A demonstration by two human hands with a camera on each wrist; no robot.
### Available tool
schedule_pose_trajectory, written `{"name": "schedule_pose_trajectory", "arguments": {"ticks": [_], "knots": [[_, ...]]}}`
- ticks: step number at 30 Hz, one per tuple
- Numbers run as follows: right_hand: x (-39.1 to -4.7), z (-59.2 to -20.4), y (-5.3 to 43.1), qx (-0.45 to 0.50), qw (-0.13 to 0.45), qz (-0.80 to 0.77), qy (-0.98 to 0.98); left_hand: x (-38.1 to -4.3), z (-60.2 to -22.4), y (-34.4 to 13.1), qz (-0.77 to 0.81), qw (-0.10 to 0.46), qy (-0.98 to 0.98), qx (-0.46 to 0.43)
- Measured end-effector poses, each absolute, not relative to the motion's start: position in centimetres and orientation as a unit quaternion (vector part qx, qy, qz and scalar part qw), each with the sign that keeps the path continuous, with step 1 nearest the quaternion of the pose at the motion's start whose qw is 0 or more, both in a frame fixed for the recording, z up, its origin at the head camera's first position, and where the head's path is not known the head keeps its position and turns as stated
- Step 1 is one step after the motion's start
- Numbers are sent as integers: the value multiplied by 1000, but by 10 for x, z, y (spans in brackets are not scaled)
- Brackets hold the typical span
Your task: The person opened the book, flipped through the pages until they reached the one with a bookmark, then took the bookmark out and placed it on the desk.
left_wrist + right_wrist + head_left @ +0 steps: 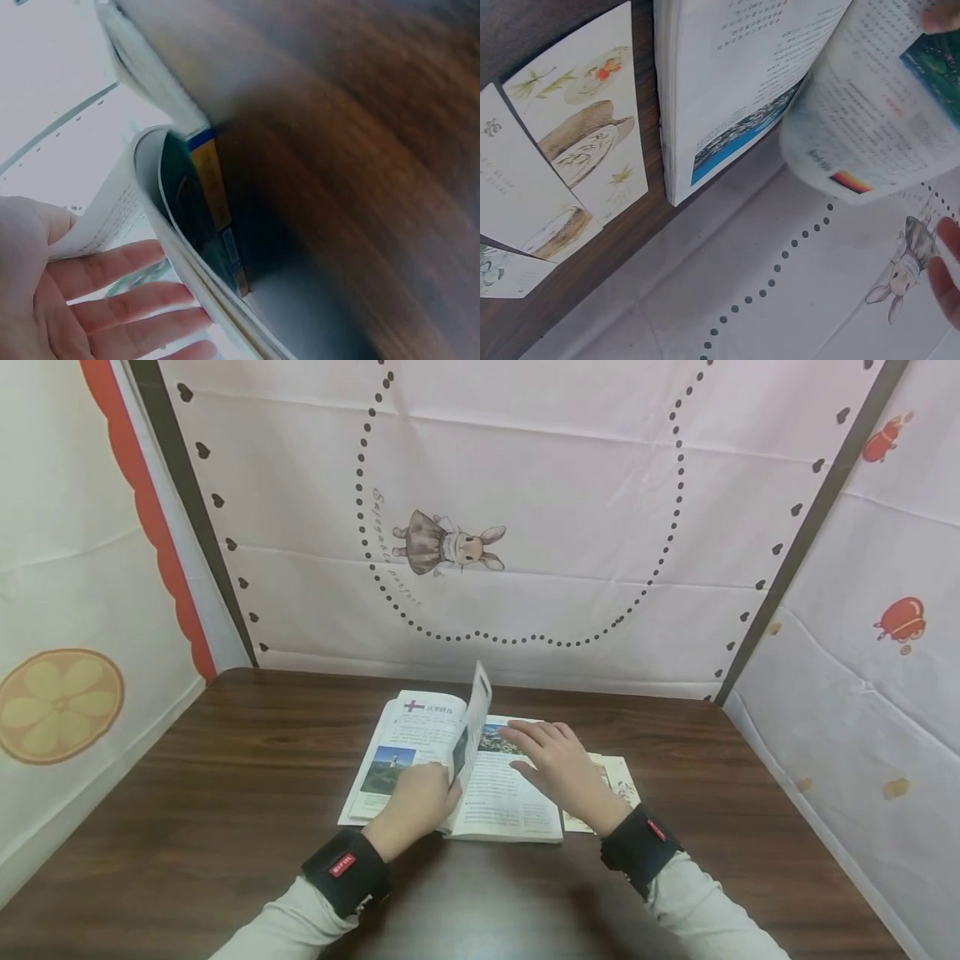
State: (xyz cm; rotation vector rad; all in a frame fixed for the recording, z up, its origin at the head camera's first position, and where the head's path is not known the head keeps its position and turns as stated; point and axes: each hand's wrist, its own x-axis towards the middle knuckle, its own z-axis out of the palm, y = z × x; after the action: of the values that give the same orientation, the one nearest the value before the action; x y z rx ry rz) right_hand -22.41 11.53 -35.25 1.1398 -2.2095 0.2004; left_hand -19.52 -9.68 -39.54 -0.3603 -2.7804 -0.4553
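An open book [502,806] with printed text and colour photos lies on the table, and one page [477,714] stands nearly upright between its two halves. My left hand [417,802] is over the lower left half, pinching the raised page near its bottom. The left wrist view shows the curved page [112,199] running between that hand's thumb and its extended fingers [124,307]. My right hand [562,768] hovers above the right half, fingers apart and loosely bent, holding nothing. In the right wrist view, its fingertips [946,277] are beside the lifted page [855,127].
Several illustrated cards [592,142] lie on the table right of the book, partly behind my right forearm in the head view. The dark wooden table [247,777] meets a printed cloth [540,602] at its back edge, with cloth walls on both sides.
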Motion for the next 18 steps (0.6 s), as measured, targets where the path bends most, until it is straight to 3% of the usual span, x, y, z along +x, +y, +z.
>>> {"name": "schedule_pose_trajectory", "arguments": {"ticks": [7,12,18], "knots": [[-220,-361,122,398,142,39,-905,-198,-385,-123,-394,85,-915,3],[-219,-370,127,367,43,28,-929,-199,-381,-145,-444,124,-886,37],[-219,-380,133,360,2,9,-933,-191,-386,-154,-329,158,-931,9]]}}
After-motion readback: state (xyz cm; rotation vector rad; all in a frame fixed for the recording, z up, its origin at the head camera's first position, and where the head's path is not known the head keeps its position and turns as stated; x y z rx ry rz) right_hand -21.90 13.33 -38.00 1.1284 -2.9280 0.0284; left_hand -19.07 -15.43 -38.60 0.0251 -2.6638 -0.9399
